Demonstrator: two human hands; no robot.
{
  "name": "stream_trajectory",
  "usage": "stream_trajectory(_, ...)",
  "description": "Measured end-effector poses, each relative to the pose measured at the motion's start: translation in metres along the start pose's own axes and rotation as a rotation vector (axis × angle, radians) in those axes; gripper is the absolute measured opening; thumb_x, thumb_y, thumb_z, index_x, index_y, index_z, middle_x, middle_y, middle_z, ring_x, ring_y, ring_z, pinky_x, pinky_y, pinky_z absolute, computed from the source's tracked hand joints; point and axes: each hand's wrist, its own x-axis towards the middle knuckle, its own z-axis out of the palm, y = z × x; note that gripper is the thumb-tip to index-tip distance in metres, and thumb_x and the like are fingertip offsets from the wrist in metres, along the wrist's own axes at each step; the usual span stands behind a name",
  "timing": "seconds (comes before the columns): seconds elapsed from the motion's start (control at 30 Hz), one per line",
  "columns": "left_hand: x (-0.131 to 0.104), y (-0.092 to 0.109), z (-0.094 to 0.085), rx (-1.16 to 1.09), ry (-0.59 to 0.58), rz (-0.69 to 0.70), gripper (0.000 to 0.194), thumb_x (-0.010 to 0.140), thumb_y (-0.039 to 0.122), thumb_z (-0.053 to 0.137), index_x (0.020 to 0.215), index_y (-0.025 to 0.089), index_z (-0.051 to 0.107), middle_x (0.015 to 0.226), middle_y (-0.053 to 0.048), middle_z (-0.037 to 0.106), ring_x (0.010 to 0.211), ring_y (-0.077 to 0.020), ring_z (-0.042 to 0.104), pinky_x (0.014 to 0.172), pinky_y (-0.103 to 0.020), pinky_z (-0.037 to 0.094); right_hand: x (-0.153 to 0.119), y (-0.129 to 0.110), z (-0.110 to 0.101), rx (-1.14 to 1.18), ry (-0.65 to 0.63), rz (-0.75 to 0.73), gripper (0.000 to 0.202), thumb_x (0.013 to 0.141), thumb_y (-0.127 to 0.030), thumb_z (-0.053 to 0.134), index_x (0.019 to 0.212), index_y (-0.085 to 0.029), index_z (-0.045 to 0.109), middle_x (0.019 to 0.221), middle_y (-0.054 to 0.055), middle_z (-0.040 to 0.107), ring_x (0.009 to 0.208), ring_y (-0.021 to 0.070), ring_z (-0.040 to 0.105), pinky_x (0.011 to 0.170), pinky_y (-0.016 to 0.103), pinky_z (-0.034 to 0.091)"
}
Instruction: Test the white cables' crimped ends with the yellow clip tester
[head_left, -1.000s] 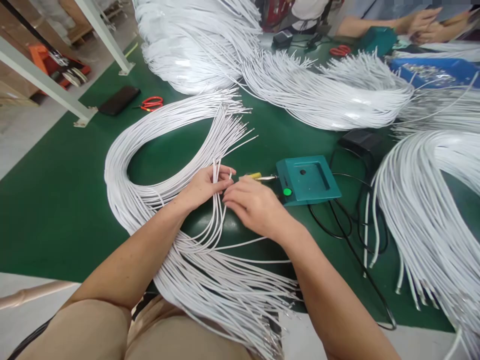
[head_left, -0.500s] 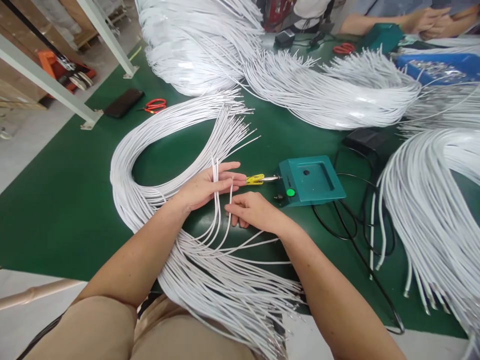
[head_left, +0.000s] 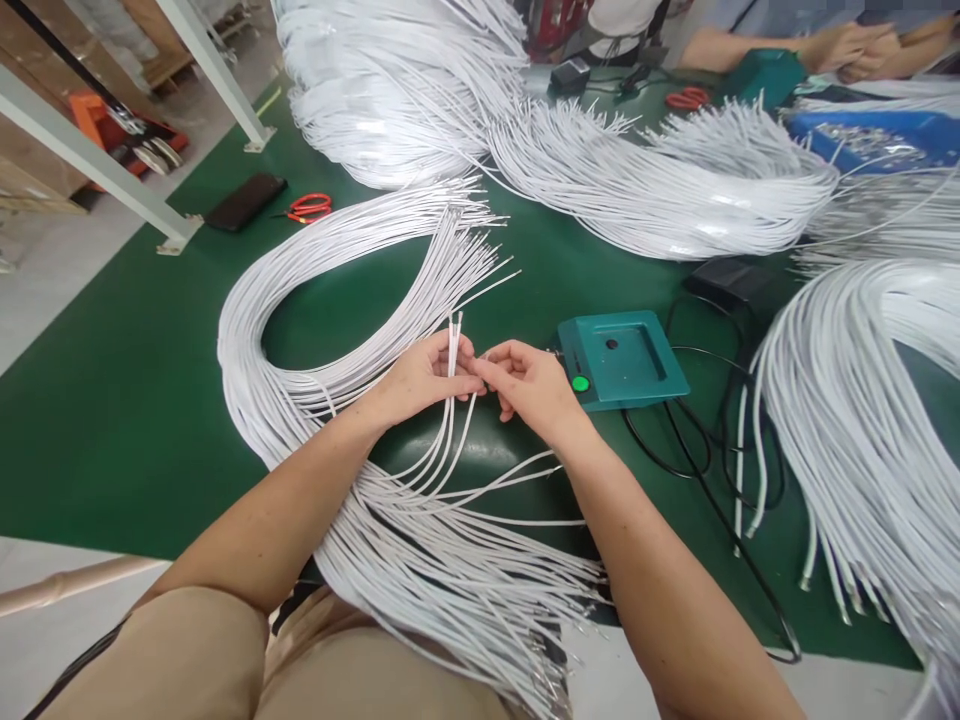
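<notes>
Several white cables (head_left: 453, 350) stand up through my left hand (head_left: 427, 378), pinned between its thumb and fingers. The thumb and forefinger of my right hand (head_left: 529, 388) are pinched together against my left fingertips, at the end of one more cable (head_left: 466, 428); what they hold there is too small to tell. Behind my right hand is a teal device (head_left: 622, 358) with a lit green button (head_left: 580, 384). The yellow clip at its side is hidden by my hand. A looped cable bundle (head_left: 244, 350) lies left of my hands, its loose ends spreading below them.
More white cable bundles (head_left: 675, 195) lie at the back and right. Red scissors (head_left: 309, 208) and a dark phone (head_left: 246, 201) are at the back left, near a metal post (head_left: 97, 150). Black cords (head_left: 705, 470) run right of the device. Another person's hands (head_left: 859, 48) are at the top right, behind a blue tray (head_left: 930, 135).
My right hand has moved up and right to meet my left fingertips, now covering the yellow clip. My left hand has shifted slightly right with its cables, and its fingers have curled in.
</notes>
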Motion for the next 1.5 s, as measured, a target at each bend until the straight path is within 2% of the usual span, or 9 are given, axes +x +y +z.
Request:
stream_trajectory(0.17, -0.001, 0.001, 0.002, -0.007, -0.023, 0.004, 0.039, 0.066, 0.024, 0.078, 0.084, 0.017, 0.045, 0.078, 0.001, 0.065, 0.071, -0.0142, 0.068, 0.056, -0.019, 0.046, 0.002, 0.005, 0.004, 0.265, -0.019, -0.004, 0.027, 0.066, -0.039, 0.072, 0.069, -0.014, 0.063, 0.051, -0.005, 0.052, 0.044, 0.0065, 0.044, 0.041, 0.02, 0.043)
stream_trajectory(0.4, 0.0, 0.0, 0.002, -0.026, 0.029, 0.042, 0.04, 0.069, 0.024, 0.075, 0.081, 0.019, 0.037, 0.079, 0.001, 0.065, 0.068, -0.0136, 0.067, 0.053, -0.02, 0.042, 0.005, 0.011, 0.004, 0.624, -0.128, 0.11, 0.02, 0.066, -0.03, 0.072, 0.064, -0.015, 0.06, 0.054, -0.005, 0.05, 0.042, 0.0037, 0.035, 0.043, 0.02, 0.041)
stream_trajectory(0.6, -0.003, -0.003, 0.009, 0.056, 0.006, 0.1, 0.036, 0.075, 0.022, 0.069, 0.079, 0.02, 0.033, 0.08, 0.0, 0.066, 0.068, -0.0133, 0.067, 0.058, -0.022, 0.044, 0.005, 0.005, 0.001, 0.596, -0.179, 0.12, 0.037, 0.075, -0.052, 0.064, 0.077, -0.015, 0.064, 0.046, -0.009, 0.037, 0.037, 0.0046, 0.029, 0.041, 0.021, 0.041)
stream_trajectory(0.73, -0.005, -0.005, 0.011, 0.077, -0.031, 0.134, 0.034, 0.076, 0.02, 0.068, 0.08, 0.02, 0.034, 0.081, 0.0, 0.065, 0.07, -0.0127, 0.066, 0.062, -0.023, 0.046, 0.004, 0.006, 0.001, 0.546, -0.229, 0.125, 0.036, 0.075, -0.049, 0.067, 0.066, -0.016, 0.057, 0.041, -0.011, 0.026, 0.037, 0.0049, 0.03, 0.042, 0.02, 0.038)
stream_trajectory(0.93, -0.003, -0.004, 0.008, 0.032, -0.019, 0.159, 0.03, 0.076, 0.022, 0.069, 0.084, 0.018, 0.04, 0.08, 0.0, 0.064, 0.069, -0.0123, 0.066, 0.06, -0.022, 0.047, 0.005, 0.009, 0.0, 0.691, -0.318, 0.169, 0.033, 0.076, -0.047, 0.067, 0.07, -0.017, 0.055, 0.047, -0.011, 0.032, 0.04, 0.0034, 0.025, 0.049, 0.021, 0.041)
stream_trajectory(1.13, -0.002, -0.003, 0.006, 0.011, -0.007, 0.178, 0.044, 0.075, 0.026, 0.071, 0.115, 0.021, 0.052, 0.081, 0.001, 0.061, 0.07, -0.0122, 0.065, 0.06, -0.022, 0.048, 0.004, 0.007, 0.0, 0.719, -0.291, 0.146, 0.029, 0.072, -0.041, 0.072, 0.07, -0.017, 0.056, 0.056, -0.008, 0.044, 0.046, 0.0038, 0.032, 0.053, 0.021, 0.043)
stream_trajectory(1.3, -0.002, -0.004, 0.004, 0.013, -0.007, 0.16, 0.042, 0.077, 0.027, 0.069, 0.117, 0.022, 0.057, 0.083, 0.0, 0.059, 0.071, -0.0109, 0.064, 0.062, -0.022, 0.049, 0.001, 0.007, 0.003, 0.446, -0.06, 0.022, 0.026, 0.075, -0.041, 0.066, 0.076, -0.016, 0.063, 0.067, -0.002, 0.055, 0.053, 0.0073, 0.045, 0.058, 0.025, 0.047)
stream_trajectory(1.43, -0.001, -0.005, 0.004, -0.089, 0.007, 0.073, 0.037, 0.073, 0.027, 0.072, 0.108, 0.02, 0.06, 0.08, 0.001, 0.059, 0.068, -0.0098, 0.063, 0.061, -0.021, 0.048, -0.003, 0.008, 0.008, -0.206, 0.187, -0.308, 0.018, 0.085, -0.03, 0.055, 0.078, -0.016, 0.064, 0.076, 0.003, 0.06, 0.067, 0.0129, 0.053, 0.065, 0.027, 0.044)
stream_trajectory(1.5, 0.0, -0.006, 0.004, -0.178, 0.021, 0.007, 0.04, 0.07, 0.025, 0.075, 0.106, 0.019, 0.059, 0.078, 0.002, 0.059, 0.066, -0.0092, 0.063, 0.061, -0.021, 0.048, -0.004, 0.008, 0.007, -0.581, 0.221, -0.512, 0.025, 0.091, -0.024, 0.044, 0.078, -0.016, 0.063, 0.081, 0.006, 0.059, 0.073, 0.0149, 0.053, 0.069, 0.028, 0.042)
